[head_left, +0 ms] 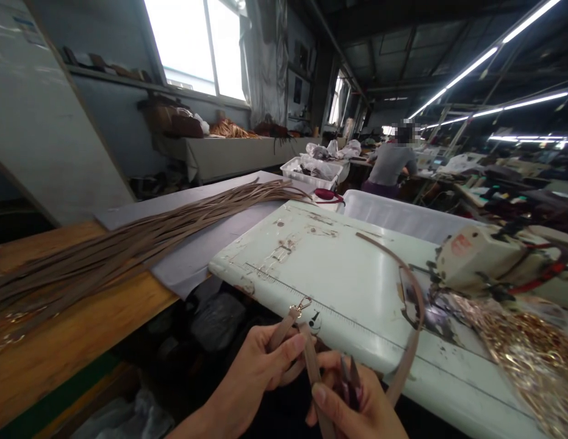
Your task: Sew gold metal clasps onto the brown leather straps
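Note:
My left hand (265,360) is closed on a taupe leather strap (282,329), whose upper end carries a gold swivel clasp (302,306). The clasp lies at the near edge of the pale green sewing table. My right hand (352,396) pinches another stretch of strap (312,360) between thumb and fingers. Tucked in that same hand is a pair of scissors (351,378), blades upward; their handles are mostly hidden. From beside my right hand, a length of strap (414,292) curves up over the tabletop.
Many taupe straps (174,225) lie across the wooden table on the left. A sewing machine (498,259) stands at right, beside a heap of gold hardware (531,360). White plastic bins (393,213) sit beyond the sewing table (324,262). A person (391,161) works further back.

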`<state>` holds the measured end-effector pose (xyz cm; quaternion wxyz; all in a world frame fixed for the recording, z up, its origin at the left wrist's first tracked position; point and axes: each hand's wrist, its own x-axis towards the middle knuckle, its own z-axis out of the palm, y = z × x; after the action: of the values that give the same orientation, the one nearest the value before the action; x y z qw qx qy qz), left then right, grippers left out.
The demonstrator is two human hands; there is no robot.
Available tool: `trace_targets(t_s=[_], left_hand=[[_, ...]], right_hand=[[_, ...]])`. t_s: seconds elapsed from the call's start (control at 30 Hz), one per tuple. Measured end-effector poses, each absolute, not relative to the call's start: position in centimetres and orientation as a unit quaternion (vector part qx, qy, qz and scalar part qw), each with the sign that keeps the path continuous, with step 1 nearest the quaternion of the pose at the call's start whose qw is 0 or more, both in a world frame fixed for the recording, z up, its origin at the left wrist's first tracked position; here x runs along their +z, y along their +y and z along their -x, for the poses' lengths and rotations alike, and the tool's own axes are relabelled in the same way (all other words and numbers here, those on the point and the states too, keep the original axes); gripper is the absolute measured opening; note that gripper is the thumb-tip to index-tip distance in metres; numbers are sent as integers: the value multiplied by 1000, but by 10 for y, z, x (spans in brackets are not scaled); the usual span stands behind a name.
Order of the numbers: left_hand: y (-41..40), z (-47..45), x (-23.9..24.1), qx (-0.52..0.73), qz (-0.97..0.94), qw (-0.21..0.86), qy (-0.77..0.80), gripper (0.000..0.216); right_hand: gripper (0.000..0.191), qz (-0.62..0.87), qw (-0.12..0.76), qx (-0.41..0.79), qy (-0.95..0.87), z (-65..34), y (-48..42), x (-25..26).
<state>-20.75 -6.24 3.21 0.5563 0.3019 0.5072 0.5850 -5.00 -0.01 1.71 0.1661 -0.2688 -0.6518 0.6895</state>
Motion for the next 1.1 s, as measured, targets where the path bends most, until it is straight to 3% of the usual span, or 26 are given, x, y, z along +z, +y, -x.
trace_targets(t_s=[0.37, 1.1], left_hand=[[-63, 206, 39, 584, -345, 505, 534, 36], [-65, 210, 26, 556, -415, 446, 566, 33]], right_hand=[[47, 195, 158, 754, -606, 57, -2, 1], [55, 211, 162, 765, -587, 55, -3, -4]])
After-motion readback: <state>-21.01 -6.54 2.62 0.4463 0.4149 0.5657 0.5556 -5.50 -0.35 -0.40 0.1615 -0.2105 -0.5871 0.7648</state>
